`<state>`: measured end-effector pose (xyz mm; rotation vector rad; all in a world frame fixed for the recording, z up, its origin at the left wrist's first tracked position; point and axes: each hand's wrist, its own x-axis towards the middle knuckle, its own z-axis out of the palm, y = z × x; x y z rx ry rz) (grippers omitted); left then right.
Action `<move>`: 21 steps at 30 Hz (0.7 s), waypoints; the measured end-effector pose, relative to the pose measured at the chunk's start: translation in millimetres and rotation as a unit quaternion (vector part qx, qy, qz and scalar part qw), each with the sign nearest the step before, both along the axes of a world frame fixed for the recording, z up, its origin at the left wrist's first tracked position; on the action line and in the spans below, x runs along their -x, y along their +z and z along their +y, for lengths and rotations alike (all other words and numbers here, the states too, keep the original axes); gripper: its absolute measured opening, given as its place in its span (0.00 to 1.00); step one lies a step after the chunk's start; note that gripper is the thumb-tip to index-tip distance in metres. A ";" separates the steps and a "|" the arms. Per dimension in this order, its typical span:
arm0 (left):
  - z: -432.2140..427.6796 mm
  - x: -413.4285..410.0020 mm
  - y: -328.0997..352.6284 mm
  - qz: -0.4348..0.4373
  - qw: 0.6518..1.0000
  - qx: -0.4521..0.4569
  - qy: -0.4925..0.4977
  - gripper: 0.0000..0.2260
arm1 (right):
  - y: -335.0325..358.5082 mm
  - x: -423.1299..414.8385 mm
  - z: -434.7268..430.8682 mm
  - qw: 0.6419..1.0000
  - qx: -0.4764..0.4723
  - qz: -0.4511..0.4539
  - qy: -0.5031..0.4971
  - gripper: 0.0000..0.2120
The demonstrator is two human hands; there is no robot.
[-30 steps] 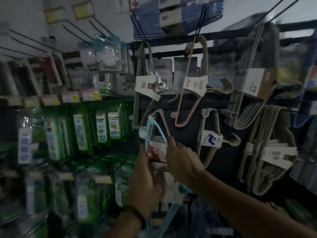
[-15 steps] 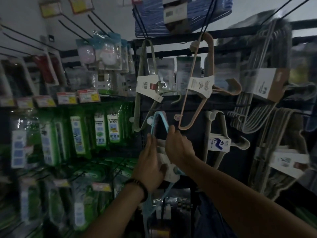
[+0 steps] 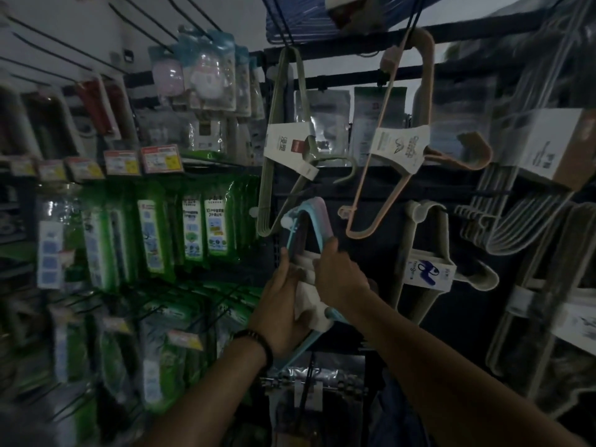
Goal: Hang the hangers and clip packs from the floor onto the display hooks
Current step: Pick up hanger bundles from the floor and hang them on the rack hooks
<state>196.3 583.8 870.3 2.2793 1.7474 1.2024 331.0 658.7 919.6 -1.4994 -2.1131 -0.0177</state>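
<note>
**First onlooker:** Dim shop aisle. What is the person holding up?

**Second onlooker:** A pack of pastel blue and pink hangers [image 3: 308, 212], bound by a white paper band [image 3: 311, 306] and raised against the dark display panel [image 3: 374, 224].

**First onlooker:** And the hands?

**Second onlooker:** Both grip it. The left hand [image 3: 283, 304], beaded bracelet [image 3: 258, 340] at the wrist, wraps the pack's left edge at the band. The right hand [image 3: 338, 279] curls over its right arm.

**First onlooker:** Is it on a hook?

**Second onlooker:** I cannot tell. Its top bend sits beside a white hook tip [image 3: 285, 221], just beneath an olive hanger pack [image 3: 274, 175]. A peach hanger pack [image 3: 396, 146] hangs upper right, a grey hanger pack [image 3: 422, 253] to the right, and green packets [image 3: 193, 233] to the left.
</note>
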 end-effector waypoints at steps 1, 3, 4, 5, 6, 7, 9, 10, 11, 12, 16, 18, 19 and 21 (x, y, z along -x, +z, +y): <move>-3.5 0.6 2.1 0.034 0.999 0.005 0.005 0.40 | -1.1 -1.5 -4.3 1.000 0.001 0.009 0.000 0.31; -15.6 3.1 6.2 0.026 0.999 0.021 0.026 0.32 | -8.5 -5.2 -20.2 0.998 -0.044 0.040 -0.004 0.29; -24.4 5.3 6.3 0.010 0.999 0.024 0.043 0.28 | -14.1 -7.1 -32.0 0.995 -0.086 0.057 -0.004 0.28; -36.1 9.0 2.7 -0.005 0.998 0.033 0.059 0.25 | -21.7 -8.1 -44.7 0.989 -0.130 0.070 0.004 0.28; -48.5 13.5 -4.5 -0.007 0.996 0.024 0.083 0.23 | -31.3 -8.5 -57.5 0.982 -0.164 0.084 0.027 0.26; -61.8 19.7 -14.8 0.000 0.993 0.023 0.114 0.21 | -43.0 -7.7 -68.8 0.976 -0.180 0.100 0.067 0.23; -95.4 32.7 -43.7 0.007 0.983 0.056 0.177 0.16 | -75.2 -2.6 -89.1 0.965 -0.157 0.131 0.165 0.14; -113.6 40.7 -62.9 -0.002 0.975 0.081 0.207 0.15 | -93.8 1.9 -99.3 0.962 -0.121 0.133 0.205 0.11; -132.3 48.5 -85.0 -0.013 0.966 0.109 0.236 0.13 | -113.2 7.4 -110.9 0.960 -0.079 0.122 0.241 0.10; -152.3 54.5 -107.9 -0.023 0.957 0.132 0.257 0.12 | -133.3 14.1 -123.5 0.956 -0.037 0.099 0.273 0.09; -234.9 58.0 -216.3 -0.038 0.902 0.272 0.334 0.12 | -231.4 45.3 -174.5 0.912 0.099 0.023 0.398 0.09; -281.4 44.3 -265.9 -0.072 0.863 0.345 0.363 0.19 | -292.2 59.1 -200.4 0.874 0.202 -0.041 0.441 0.09; -305.4 35.7 -283.8 -0.074 0.842 0.373 0.382 0.19 | -321.6 63.5 -213.7 0.851 0.253 -0.070 0.455 0.10; -355.2 20.6 -321.2 -0.089 0.812 0.401 0.415 0.15 | -379.0 67.6 -241.3 0.804 0.338 -0.126 0.474 0.13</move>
